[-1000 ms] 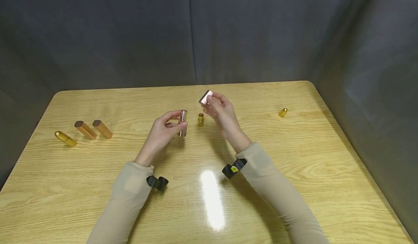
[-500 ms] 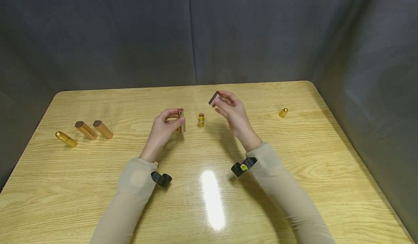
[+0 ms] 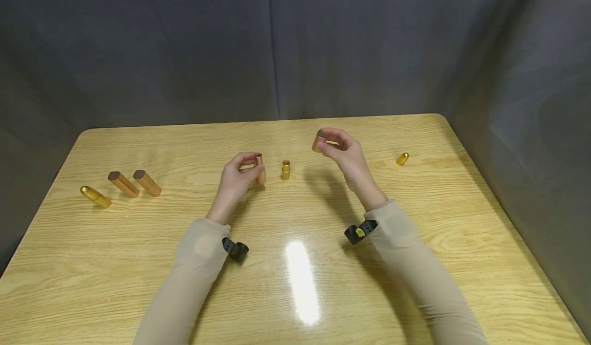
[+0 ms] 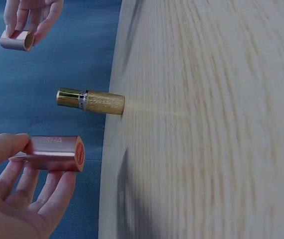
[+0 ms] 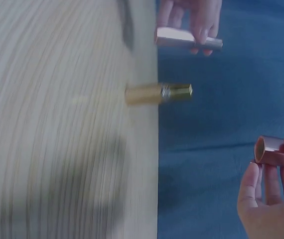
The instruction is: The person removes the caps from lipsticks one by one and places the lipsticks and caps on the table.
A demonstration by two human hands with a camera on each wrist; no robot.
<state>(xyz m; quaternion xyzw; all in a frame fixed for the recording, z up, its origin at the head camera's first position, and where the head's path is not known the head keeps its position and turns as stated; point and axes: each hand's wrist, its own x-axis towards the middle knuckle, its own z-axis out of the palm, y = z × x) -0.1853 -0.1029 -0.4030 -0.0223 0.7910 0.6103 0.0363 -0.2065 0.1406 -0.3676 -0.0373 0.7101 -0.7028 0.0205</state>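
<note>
Left hand [image 3: 234,180] pinched a rose-gold tube [image 4: 55,152] between thumb and fingers, roughly upright above the table [image 3: 231,304] and to the left of the uncapped gold tube [image 3: 286,171] that stood between the two hands. Its broad end pointed down, showing a round red label on the base and part of a printed brand name along the side. To the right of the gold tube, also lifted off the table, the right hand [image 3: 353,165] gripped a short rose-gold cap [image 5: 275,158] with thumb and fingers, the cap's hollow mouth turned downward and tilted a little. Neither piece touched the gold tube, whose shiny upper sleeve was set off from its matte lower body by a silvery ring.

Well to the right of the gold tube stood a small rounded gold cap [image 3: 402,159]. Well to its left stood two copper-coloured faceted tubes [image 3: 147,184], near each other; further left from it stood a round-tipped gold case [image 3: 95,197]. Behind the gold tube, past the table's far edge, hung a dark curtain [image 3: 184,52]. Nearer the person than the gold tube, each beige sleeve [image 3: 200,250] bore a black wrist camera [image 3: 237,251], and a bright streak of light [image 3: 302,283] lay on the table.
</note>
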